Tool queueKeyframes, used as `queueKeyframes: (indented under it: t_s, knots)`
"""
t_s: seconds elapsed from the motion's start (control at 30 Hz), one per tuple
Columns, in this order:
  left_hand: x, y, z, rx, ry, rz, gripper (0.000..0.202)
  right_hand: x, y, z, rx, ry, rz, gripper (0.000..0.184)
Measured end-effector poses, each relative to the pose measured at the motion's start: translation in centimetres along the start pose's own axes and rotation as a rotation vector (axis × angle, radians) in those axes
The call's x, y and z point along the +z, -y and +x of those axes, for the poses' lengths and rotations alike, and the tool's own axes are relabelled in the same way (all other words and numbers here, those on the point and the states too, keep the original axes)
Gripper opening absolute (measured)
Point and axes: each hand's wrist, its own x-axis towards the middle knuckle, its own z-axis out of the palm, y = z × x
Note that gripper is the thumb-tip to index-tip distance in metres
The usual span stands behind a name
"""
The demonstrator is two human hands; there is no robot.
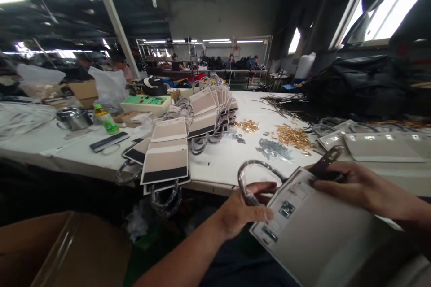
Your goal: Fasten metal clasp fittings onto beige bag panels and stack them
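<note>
My left hand (244, 210) grips the upper left edge of a beige bag panel (323, 233), with the thumb on its face and the other fingers behind. Square and oblong metal fittings show on the panel near that thumb. A dark looped handle (243, 179), wrapped in clear plastic, rises from the panel's edge beside my left hand. My right hand (360, 186) is closed at the panel's upper right corner around a dark, narrow piece (326, 161). Its kind is unclear, and the fingertips partly hide it.
Stacked beige panels with wrapped handles (166, 150) lie on the white table (215, 170). Behind the panel are gold metal pieces (292, 136) and grey pieces (274, 149). More panels (384, 147) lie right. A bottle (106, 119) and green-topped machine (146, 104) stand left; a cardboard box (90, 251) is below.
</note>
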Motion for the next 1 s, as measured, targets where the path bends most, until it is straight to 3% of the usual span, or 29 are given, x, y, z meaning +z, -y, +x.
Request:
queueKeyframes:
  t_s: [0.17, 0.3, 0.47, 0.6, 0.7, 0.77, 0.87, 0.93, 1.0]
  knots:
    - [-1.5, 8.2, 0.4, -0.182, -0.359, -0.072, 0.068, 0.6, -5.1, 4.9, 0.012, 0.143, -0.176, 0.048]
    - [-3.3, 12.0, 1.7, -0.224, -0.589, -0.171, 0.064, 1.8, -7.5, 9.8, -0.007, 0.153, -0.352, 0.043]
    - [-6.0, 12.5, 3.8, -0.196, -0.728, -0.215, 0.061, 2.2, -9.4, 15.5, -0.015, 0.098, -0.557, 0.042]
    - [-7.3, 12.1, 4.7, -0.219, -0.673, -0.141, 0.063, 1.7, -11.3, 18.6, 0.041, 0.102, -0.55, 0.043]
    - [-7.2, 12.3, 5.1, -0.241, -0.671, -0.093, 0.058, 1.4, -12.8, 19.7, 0.055, 0.102, -0.545, 0.04]
    - [-6.5, 12.5, 5.5, -0.219, -0.709, -0.115, 0.057, 1.6, -13.1, 19.8, 0.027, 0.012, -0.572, 0.036]
    - [-5.5, 12.6, 6.3, -0.207, -0.787, -0.187, 0.057, 2.4, -12.4, 18.5, -0.068, -0.37, -0.544, 0.035]
    - [-5.0, 12.4, 6.7, -0.218, -0.824, -0.216, 0.056, 3.3, -11.3, 16.6, -0.111, -0.634, -0.404, 0.036]
    - [-4.8, 12.1, 7.0, -0.228, -0.838, -0.233, 0.054, 4.1, -10.2, 14.4, -0.138, -0.785, -0.218, 0.037]
